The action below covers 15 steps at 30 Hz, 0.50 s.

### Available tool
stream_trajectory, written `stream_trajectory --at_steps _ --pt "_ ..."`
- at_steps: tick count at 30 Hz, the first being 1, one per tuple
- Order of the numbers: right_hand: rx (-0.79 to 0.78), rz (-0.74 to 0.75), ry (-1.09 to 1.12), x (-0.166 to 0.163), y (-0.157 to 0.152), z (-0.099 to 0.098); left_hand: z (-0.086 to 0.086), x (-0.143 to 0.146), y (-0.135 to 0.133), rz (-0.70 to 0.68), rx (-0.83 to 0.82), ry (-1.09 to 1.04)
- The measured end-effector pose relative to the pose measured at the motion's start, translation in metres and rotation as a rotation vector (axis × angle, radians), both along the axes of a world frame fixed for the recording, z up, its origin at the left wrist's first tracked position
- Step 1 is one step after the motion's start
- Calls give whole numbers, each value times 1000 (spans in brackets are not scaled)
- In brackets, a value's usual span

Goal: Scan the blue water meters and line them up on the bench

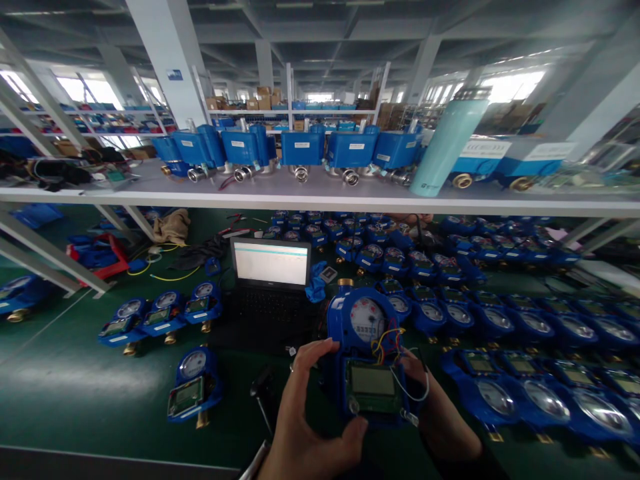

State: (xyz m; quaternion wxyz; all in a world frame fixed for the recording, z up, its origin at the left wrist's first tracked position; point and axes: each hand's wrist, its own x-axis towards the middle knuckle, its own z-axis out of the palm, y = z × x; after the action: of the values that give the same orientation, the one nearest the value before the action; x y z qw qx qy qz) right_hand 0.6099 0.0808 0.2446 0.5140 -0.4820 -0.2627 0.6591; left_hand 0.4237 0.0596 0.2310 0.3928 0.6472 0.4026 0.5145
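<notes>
A blue water meter (pixel 336 317) is held up in front of the laptop, its round dial at the top and a green circuit board with a grey display (pixel 373 381) below. Thin yellow, red and white wires (pixel 383 343) stick out between dial and board. My left hand (pixel 313 413) curves round the meter's left side, fingertips on the blue housing and thumb by the board's lower edge. From the right, my right hand (pixel 443 407) supports the meter; most of its fingers are hidden behind the housing and wires.
An open laptop (pixel 271 263) stands behind the meter. Several similar meters (pixel 191 390) lie to the left, and rows of them (pixel 493 400) fill the right. Above, a shelf (pixel 240 197) carries blue valve units (pixel 303 148) and a mint bottle (pixel 450 143). A red bin (pixel 103 257) sits far left.
</notes>
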Motion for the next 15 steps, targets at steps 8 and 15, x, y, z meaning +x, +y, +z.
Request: stream_trajectory --at_steps 8,15 --pt "21 20 0 -3 -1 8 -2 -1 0 1 -3 -13" --pt "51 44 10 -2 1 4 0 1 2 47 33 2"
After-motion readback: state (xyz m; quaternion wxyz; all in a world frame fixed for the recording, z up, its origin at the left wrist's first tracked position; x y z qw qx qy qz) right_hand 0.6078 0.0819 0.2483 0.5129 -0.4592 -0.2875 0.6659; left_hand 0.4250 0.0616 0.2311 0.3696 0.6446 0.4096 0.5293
